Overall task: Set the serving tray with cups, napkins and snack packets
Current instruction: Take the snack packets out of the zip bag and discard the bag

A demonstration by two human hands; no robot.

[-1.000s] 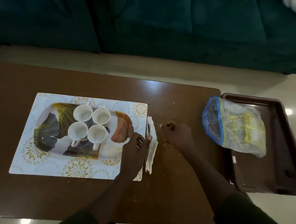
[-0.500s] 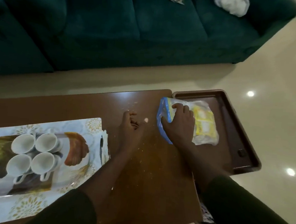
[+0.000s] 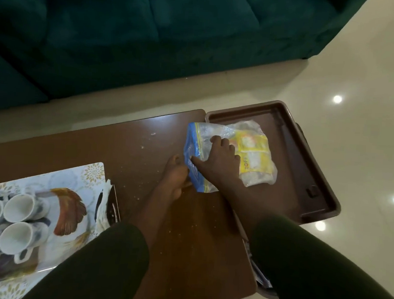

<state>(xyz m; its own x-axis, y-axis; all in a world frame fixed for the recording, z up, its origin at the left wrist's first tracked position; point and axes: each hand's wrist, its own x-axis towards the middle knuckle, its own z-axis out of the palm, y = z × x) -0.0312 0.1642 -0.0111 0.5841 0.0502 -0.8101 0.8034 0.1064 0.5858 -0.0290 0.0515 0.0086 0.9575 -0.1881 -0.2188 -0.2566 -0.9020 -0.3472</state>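
Observation:
A clear zip bag [image 3: 250,141] with a blue seal holds yellow snack packets and lies across the edge of a brown tray [image 3: 311,171]. My right hand [image 3: 218,165] rests on top of the bag and grips it. My left hand [image 3: 175,178] pinches the bag's blue edge from the left. At the far left a patterned serving tray [image 3: 68,208] carries several white cups [image 3: 19,209]. White napkins [image 3: 104,203] lie beside it on the right.
The serving tray sits on a floral placemat [image 3: 91,174] on a brown table [image 3: 145,141] strewn with crumbs. A dark green sofa [image 3: 153,29] stands beyond the table. Shiny cream floor [image 3: 368,114] lies to the right.
My left hand has left the napkins and moved right to the bag's blue edge. My right hand went from the table onto the bag. The view swung right.

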